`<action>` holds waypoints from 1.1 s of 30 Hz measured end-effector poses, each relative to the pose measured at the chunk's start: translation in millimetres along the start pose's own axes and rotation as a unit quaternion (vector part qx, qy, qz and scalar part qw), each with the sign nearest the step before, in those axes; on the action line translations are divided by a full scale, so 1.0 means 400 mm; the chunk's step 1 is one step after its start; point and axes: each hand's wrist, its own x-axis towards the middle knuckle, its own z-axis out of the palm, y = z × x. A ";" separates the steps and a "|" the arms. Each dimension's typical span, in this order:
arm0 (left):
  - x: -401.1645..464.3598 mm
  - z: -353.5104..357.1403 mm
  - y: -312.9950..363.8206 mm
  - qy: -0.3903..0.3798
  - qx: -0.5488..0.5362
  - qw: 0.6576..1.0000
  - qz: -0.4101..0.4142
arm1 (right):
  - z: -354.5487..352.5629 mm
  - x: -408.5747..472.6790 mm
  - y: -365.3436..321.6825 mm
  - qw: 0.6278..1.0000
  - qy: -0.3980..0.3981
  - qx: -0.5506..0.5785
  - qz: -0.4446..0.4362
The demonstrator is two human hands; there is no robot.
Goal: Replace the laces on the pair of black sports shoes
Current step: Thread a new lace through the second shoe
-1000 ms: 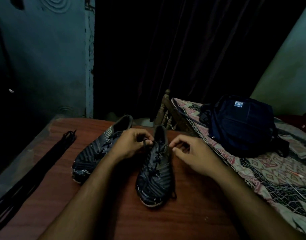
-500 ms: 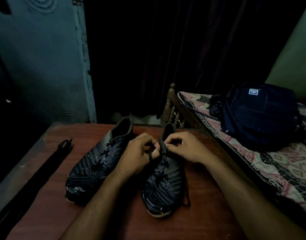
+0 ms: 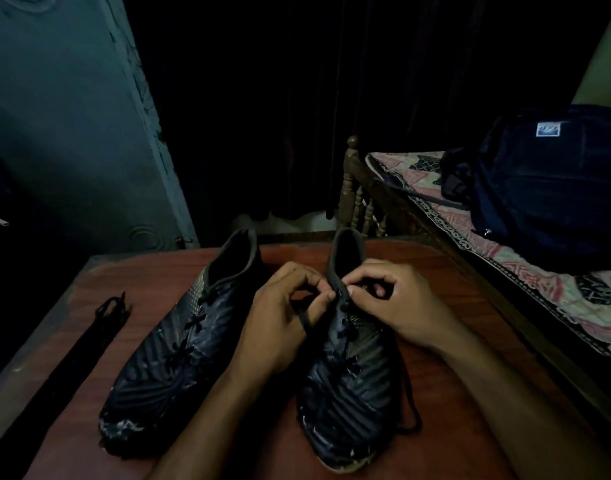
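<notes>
Fingers of left hand (image 3: 279,327) and right hand (image 3: 397,306): curled, pinching old lace (image 3: 305,318) at top eyelets of right-side shoe (image 3: 349,372), mid-tabletop; risk: dim light, black-on-black, knot tightening, frayed tip snagging eyelet.

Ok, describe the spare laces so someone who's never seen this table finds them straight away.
Start at the reddish wooden table holding two black shoes. Left of the left shoe, near the table's left edge, lies the bundle of black laces: long, thin and flat, stretched out straight, not threaded through any shoe.
</notes>
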 end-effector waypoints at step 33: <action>0.007 -0.010 -0.035 -0.009 -0.074 0.996 -0.041 | 0.021 -0.009 -0.037 0.999 0.040 -0.015 -0.008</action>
